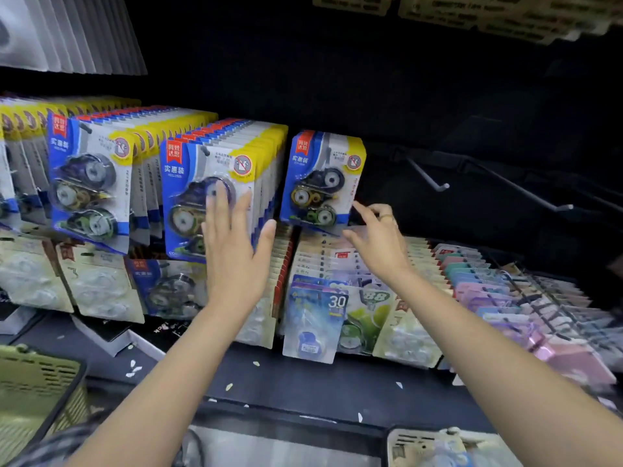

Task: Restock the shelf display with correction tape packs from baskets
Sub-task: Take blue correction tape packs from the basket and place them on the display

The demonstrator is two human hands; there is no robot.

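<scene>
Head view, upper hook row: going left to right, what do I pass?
Full pack row with yellow edges → second full blue row → third full row, left hand flat on its front pack → lone blue pack → right hand → bare hooks.

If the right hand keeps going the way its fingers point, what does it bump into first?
Probably the lone blue correction tape pack hanging just beyond the right hand; its fingertips are already near its lower right corner, though depth is uncertain.
</scene>
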